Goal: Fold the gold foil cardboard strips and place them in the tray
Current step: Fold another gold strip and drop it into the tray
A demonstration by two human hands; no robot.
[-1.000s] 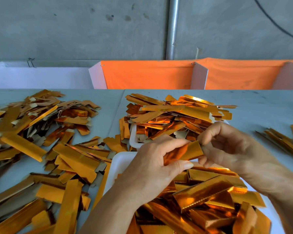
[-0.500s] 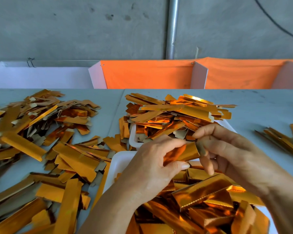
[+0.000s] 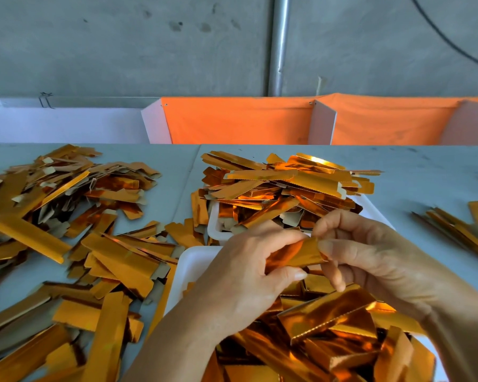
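Pinching one gold foil strip (image 3: 295, 255) between left hand (image 3: 249, 274) and right hand (image 3: 370, 255), over white tray (image 3: 193, 266), no readable writing

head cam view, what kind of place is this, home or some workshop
Most likely a small packaging or hand-assembly workshop, not a home. Loose piles of gold foil strips cover a long grey work table, white trays hold folded ones, and behind stand a bare concrete wall and orange fabric partitions.
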